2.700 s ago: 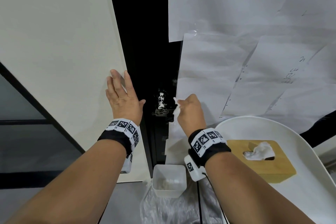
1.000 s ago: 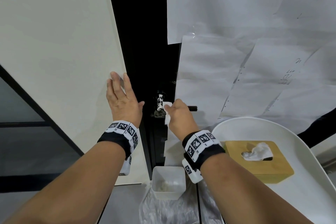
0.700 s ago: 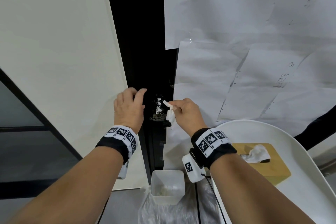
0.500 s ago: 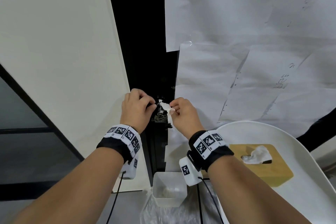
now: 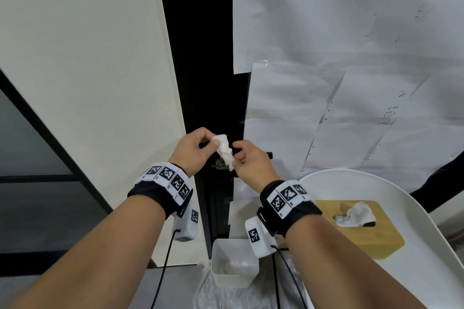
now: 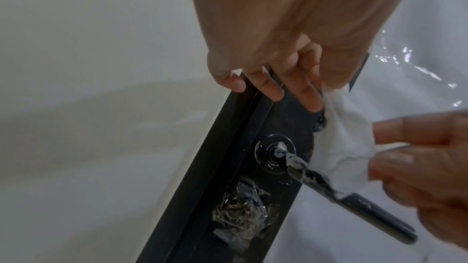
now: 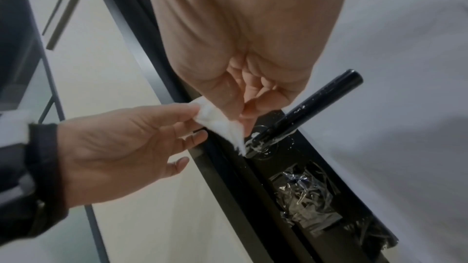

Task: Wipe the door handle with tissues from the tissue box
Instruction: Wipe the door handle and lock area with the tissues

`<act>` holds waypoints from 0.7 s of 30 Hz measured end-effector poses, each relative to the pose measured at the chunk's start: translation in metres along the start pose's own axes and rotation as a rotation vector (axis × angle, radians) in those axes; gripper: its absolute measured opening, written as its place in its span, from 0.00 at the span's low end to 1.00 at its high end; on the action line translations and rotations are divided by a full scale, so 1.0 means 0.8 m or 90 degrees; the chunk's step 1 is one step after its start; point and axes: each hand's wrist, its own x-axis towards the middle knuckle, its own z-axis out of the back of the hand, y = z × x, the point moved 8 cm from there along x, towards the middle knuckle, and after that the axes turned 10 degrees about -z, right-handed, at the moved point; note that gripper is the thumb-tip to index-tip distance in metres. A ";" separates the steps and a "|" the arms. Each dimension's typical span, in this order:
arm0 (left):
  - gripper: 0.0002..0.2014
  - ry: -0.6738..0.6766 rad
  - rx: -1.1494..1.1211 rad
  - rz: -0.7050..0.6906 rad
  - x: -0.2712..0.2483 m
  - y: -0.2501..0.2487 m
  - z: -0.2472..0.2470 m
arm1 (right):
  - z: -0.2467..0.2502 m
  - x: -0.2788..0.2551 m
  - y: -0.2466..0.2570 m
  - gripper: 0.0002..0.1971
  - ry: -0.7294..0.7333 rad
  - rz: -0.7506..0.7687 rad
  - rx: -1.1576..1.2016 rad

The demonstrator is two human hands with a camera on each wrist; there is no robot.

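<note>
A crumpled white tissue (image 5: 224,152) hangs just in front of the black door frame. My left hand (image 5: 200,148) pinches its upper end and my right hand (image 5: 251,160) pinches its lower end. In the left wrist view the tissue (image 6: 339,139) is stretched between the two hands, just above the black lever door handle (image 6: 349,199). White smears (image 6: 291,161) cling to the handle near its round base. In the right wrist view the handle (image 7: 316,103) juts out to the right of the tissue (image 7: 220,125). The wooden tissue box (image 5: 359,228) has a tissue sticking out of its slot.
The tissue box stands on a white rounded table (image 5: 414,283) at the lower right. A white bin (image 5: 234,262) holding used tissues sits on plastic sheeting below the handle. Paper sheets (image 5: 351,83) cover the door. Crumpled clear tape (image 6: 243,213) covers the lock under the handle.
My left hand has come off the cream wall panel and taken the tissue's upper end. My right hand has drawn the tissue back off the handle.
</note>
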 end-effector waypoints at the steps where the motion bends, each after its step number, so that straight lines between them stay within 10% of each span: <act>1: 0.05 -0.004 -0.039 0.016 -0.001 0.000 0.001 | -0.002 0.001 -0.003 0.18 0.013 -0.010 0.004; 21: 0.04 -0.001 -0.062 0.014 -0.009 -0.009 -0.008 | 0.010 0.000 0.009 0.04 -0.059 -0.008 0.010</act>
